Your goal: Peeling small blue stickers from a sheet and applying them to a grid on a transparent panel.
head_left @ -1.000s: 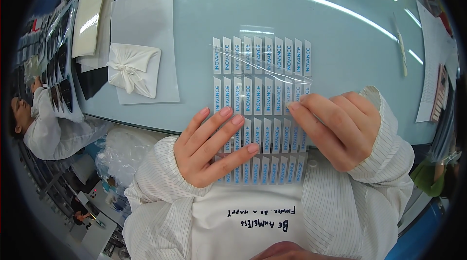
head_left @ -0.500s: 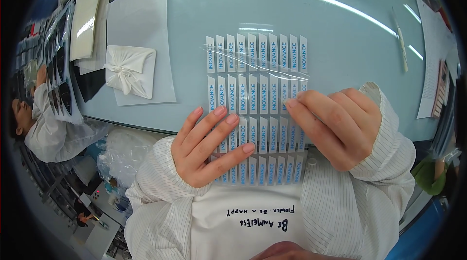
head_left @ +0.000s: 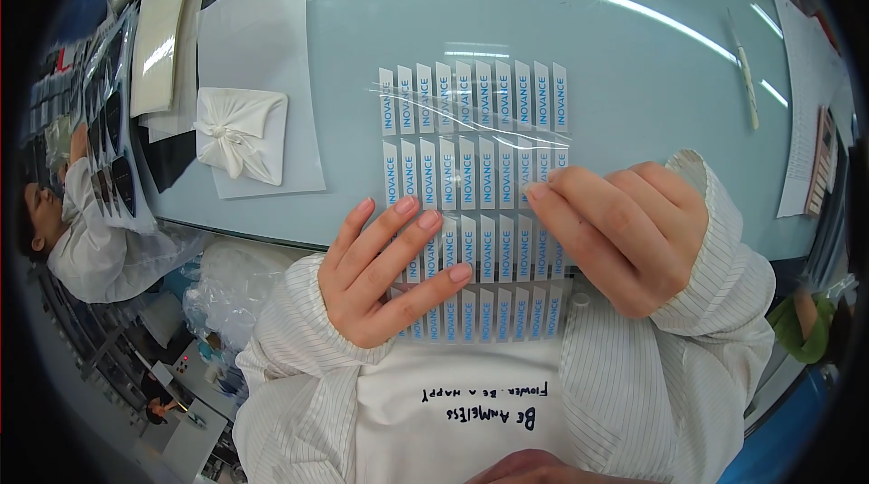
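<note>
A sheet of slanted white labels with blue lettering point(head_left: 486, 235) lies in several rows at the table's near edge, its lowest row hanging past the edge over my shirt. Clear film point(head_left: 507, 133) covers it, with creases running across the upper rows. My left hand point(head_left: 385, 271) rests on the sheet's lower left, fingers spread and palm down. At the right side, my right hand point(head_left: 625, 235) has thumb and forefinger pinched over the second row of labels. Whatever sits between those fingertips is hidden; the other fingers are curled in.
A white knotted cloth bundle point(head_left: 243, 135) sits on a large white paper sheet point(head_left: 258, 40) at the left. A slim white pen-like tool point(head_left: 748, 86) lies at the right, near printed paper point(head_left: 797, 113). Beyond the table's left edge is another person point(head_left: 100, 239); clear plastic bags point(head_left: 226, 294) lie below.
The view has shifted very slightly, and the label sheet appears a touch further left. Both hands keep the same pose.
</note>
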Available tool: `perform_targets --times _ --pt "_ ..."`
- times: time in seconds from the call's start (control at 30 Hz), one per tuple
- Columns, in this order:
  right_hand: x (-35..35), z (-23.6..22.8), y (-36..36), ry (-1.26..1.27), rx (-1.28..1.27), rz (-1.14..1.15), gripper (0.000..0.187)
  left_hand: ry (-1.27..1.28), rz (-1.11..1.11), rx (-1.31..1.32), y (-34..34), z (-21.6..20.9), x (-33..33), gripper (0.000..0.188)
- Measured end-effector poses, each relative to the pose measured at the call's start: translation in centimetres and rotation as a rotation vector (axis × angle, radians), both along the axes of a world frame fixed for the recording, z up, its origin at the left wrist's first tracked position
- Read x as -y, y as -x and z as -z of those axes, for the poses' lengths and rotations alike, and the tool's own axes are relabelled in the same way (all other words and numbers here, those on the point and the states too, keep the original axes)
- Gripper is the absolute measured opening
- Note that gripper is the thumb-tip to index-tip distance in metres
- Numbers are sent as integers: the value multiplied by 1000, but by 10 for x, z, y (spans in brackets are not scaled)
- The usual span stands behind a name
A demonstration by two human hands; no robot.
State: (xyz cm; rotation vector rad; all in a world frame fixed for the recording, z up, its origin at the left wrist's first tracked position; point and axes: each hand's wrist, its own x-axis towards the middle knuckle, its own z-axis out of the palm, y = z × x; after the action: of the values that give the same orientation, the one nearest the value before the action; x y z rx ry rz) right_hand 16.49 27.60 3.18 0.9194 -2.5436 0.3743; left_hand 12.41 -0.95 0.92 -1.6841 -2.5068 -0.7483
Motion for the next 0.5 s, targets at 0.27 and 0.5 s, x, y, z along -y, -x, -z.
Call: perform_targets --times 0.27,0.5 --pt "1 -1 -1 5 25 5 27 -25 -10 -11 -1 3 0 33" --pt "1 0 -1 2 7 -2 28 -40 -24 13 -2 5 1 33"
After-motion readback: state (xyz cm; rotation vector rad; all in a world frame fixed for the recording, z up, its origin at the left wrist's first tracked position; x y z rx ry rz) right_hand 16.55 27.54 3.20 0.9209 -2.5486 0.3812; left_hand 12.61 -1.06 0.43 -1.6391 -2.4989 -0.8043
